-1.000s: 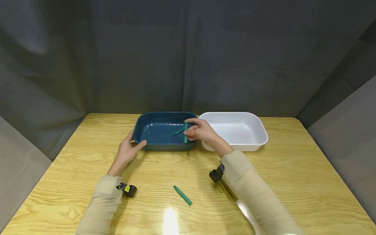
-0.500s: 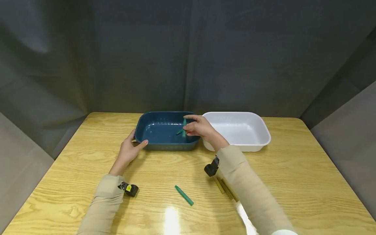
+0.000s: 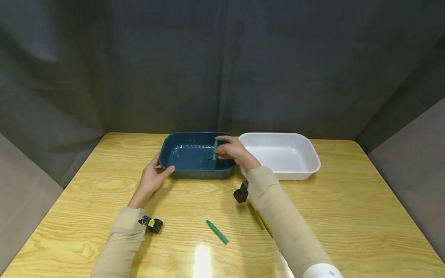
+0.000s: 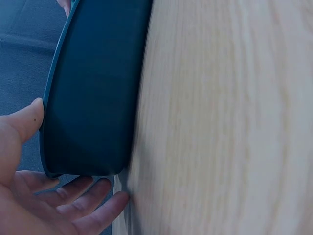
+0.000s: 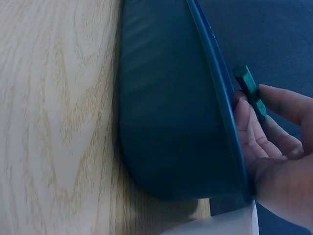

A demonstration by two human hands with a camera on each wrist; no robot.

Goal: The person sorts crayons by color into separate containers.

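A dark blue tray (image 3: 174, 168) sits at the back middle of the wooden table, with a white tray (image 3: 306, 170) to its right. My right hand (image 3: 231, 150) is over the blue tray's right side and pinches a green crayon (image 3: 215, 148) held nearly upright; the right wrist view shows the same green crayon (image 5: 248, 88) between thumb and fingers, beyond the blue tray's rim (image 5: 215, 88). Another green crayon (image 3: 211, 156) lies inside the blue tray. My left hand (image 3: 153, 178) grips the tray's left front corner, thumb (image 4: 24, 122) on the rim and fingers (image 4: 83, 196) beside its wall.
A loose green crayon (image 3: 217, 231) lies on the table in front of me. Some olive-yellow crayons (image 3: 261, 224) lie partly hidden under my right sleeve. Dark grey cloth walls stand around the table on three sides.
My right hand has moved left and further over the blue tray with the green crayon. The left hand has kept its hold on the tray.
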